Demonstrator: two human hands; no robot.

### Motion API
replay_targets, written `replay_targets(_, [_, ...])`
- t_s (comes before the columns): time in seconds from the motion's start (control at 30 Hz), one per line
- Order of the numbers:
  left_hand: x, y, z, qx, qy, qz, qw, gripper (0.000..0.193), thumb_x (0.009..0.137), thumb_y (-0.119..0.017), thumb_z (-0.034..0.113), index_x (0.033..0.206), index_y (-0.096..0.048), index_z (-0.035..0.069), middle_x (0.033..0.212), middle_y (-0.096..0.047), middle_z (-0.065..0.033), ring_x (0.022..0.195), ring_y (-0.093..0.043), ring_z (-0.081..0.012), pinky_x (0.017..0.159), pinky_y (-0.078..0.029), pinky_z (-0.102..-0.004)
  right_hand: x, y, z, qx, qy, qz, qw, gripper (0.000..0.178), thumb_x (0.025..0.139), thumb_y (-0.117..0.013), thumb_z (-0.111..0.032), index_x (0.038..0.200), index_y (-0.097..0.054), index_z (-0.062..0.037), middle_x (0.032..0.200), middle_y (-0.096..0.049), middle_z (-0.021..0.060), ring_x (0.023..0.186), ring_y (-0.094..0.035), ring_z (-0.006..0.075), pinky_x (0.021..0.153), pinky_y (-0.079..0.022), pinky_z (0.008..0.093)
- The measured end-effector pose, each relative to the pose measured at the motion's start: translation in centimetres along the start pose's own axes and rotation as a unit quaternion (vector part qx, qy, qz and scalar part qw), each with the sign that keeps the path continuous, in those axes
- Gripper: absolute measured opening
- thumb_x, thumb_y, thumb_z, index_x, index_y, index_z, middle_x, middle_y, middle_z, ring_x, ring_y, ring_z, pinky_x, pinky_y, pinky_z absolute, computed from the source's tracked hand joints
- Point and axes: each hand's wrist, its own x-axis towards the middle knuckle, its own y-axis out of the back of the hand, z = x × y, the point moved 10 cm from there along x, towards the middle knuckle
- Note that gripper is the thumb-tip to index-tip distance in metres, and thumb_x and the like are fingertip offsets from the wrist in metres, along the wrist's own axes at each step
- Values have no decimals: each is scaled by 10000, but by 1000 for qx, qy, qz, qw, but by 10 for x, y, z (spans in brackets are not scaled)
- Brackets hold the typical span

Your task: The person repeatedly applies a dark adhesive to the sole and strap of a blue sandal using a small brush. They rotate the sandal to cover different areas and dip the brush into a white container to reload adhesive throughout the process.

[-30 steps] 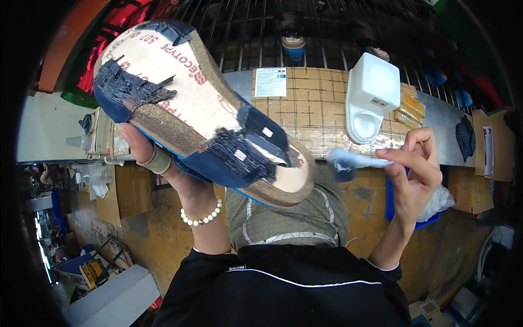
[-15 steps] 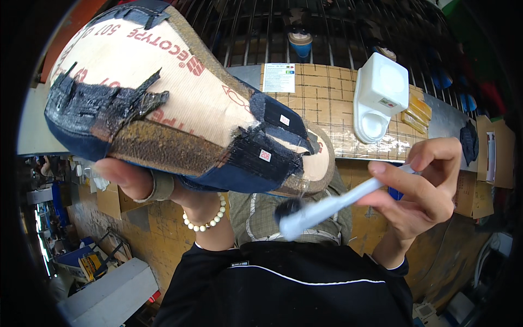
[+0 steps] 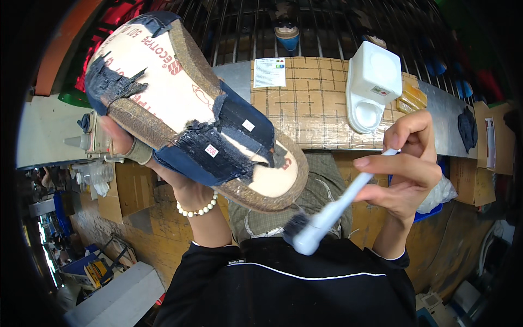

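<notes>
A dark blue shoe upper [image 3: 218, 122] is held sole side up in my left hand [image 3: 177, 180], whose thumb lies along its edge. Its underside has a pale printed board, brown cork-like strips and black, rough patches with small white labels. My right hand [image 3: 406, 169] pinches the pale handle of a brush [image 3: 343, 204] between thumb and fingers. The brush's dark bristles [image 3: 297, 224] are just below the narrower end of the shoe, with what looks like a thin strand between them. My left fingers behind the shoe are hidden.
Ahead is a cardboard-covered bench [image 3: 305, 109] with a printed sheet [image 3: 269, 72], a white plastic container with a round cup [image 3: 376, 73] and a yellow packet [image 3: 412, 98]. Beyond stands a metal-bar rack holding a blue shoe form [image 3: 287, 39]. Cardboard boxes [image 3: 490, 141] stand at right.
The shoe has moved away from my view and turned, its narrower end swinging down and left. The brush has shifted slightly lower and its handle is steeper. Both holds stay the same.
</notes>
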Motion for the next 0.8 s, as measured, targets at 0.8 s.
replay_targets(0.8, [-26,-39,-82,-190,300,-204,913,770,913,-433,642,1416,-376,61,1346,-510,-145,1117,-579,-247,928,-509,-400,8,-14,18,96,-19,-40,994,410,471,-924,-306,829,-800,-149,873,-437,10,796,-462,141,603,-342,242])
